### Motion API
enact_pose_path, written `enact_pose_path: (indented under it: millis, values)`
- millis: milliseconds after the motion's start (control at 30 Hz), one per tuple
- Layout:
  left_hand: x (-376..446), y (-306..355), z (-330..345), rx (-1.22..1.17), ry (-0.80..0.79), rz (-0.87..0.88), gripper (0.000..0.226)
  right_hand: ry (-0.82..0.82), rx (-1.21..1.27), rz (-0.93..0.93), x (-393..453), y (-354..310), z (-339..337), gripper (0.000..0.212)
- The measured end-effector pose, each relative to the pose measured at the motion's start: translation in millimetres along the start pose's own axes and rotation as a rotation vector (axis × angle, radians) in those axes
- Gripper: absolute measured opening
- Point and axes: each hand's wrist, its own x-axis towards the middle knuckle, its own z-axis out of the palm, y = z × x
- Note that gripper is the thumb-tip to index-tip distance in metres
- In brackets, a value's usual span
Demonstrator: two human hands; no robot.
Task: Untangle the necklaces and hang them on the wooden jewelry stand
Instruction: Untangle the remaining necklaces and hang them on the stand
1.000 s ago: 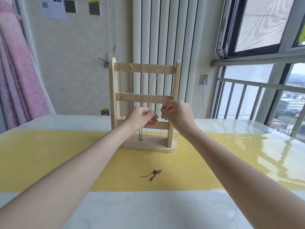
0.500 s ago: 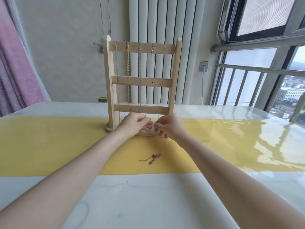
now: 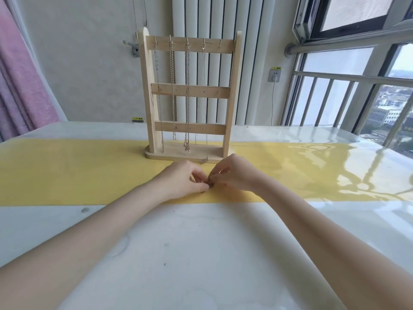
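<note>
The wooden jewelry stand (image 3: 189, 90) stands on the yellow strip at the table's middle. Several chains (image 3: 172, 90) hang from hooks on its top bar; the rightmost thin one ends in a pendant (image 3: 203, 161) lying on the base edge. The rightmost hook is bare. In front of the stand my left hand (image 3: 185, 181) and my right hand (image 3: 232, 173) meet fingertip to fingertip, both pinching the small tangled necklace (image 3: 210, 185) on the yellow strip. The fingers hide most of it.
A glossy white table (image 3: 201, 242) with a yellow strip (image 3: 67, 171) across it. A radiator and a wall socket (image 3: 274, 76) stand behind, a window railing at the right, a pink curtain (image 3: 20, 70) at the left.
Both hands came down and toward me from the stand's lower bar to the tangled necklace on the yellow strip and took hold of it. The camera tilted down.
</note>
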Motion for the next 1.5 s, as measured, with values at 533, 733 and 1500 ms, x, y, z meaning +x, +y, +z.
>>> enact_pose_path:
  millis: [533,733,1500]
  values:
    - [-17.2,7.6,8.6,-0.644,0.19,-0.126,0.013,0.079,0.733,0.049,-37.1,-3.0,12.6,0.012]
    - [-22.9,9.1,7.2,-0.714,0.096,-0.122,0.012,0.065,0.766,0.006,-37.0,-6.0,17.3,0.012]
    - [-18.9,3.1,3.3,-0.731,0.15,-0.094,0.012,0.023,0.635,0.073,-38.9,-13.6,12.0,0.023]
